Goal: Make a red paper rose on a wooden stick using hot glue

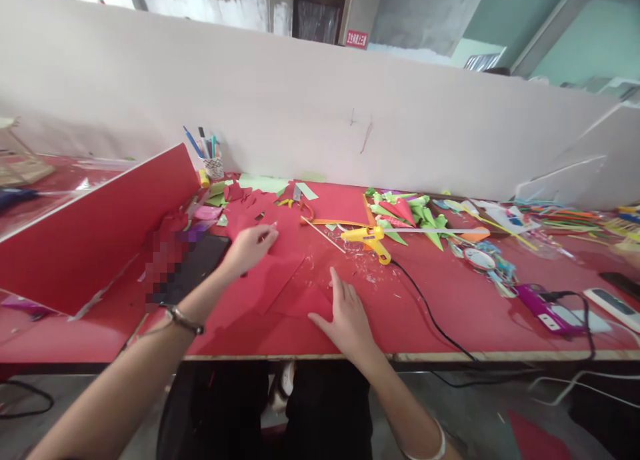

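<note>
My left hand (251, 248) hovers over red paper (280, 280) with its fingers curled and thumb and fingertips together. Whatever small thing it pinches, if any, is too small to make out. My right hand (349, 315) rests at the near side of the red paper, thumb and fingers spread apart and nothing between them. Ahead of it a yellow glue gun (367, 240) lies on its side, with a long clear stick behind it and a black cord running to the right. A thin wooden stick (324, 235) and red-handled scissors (306, 211) lie beyond.
A red board (105, 240) stands on edge at left, by a dark phone-like slab (197, 267). A pen cup (213, 167) stands near the white partition (300, 107). Green and red paper cones (415, 213) are heaped at right, before a purple power strip (547, 310).
</note>
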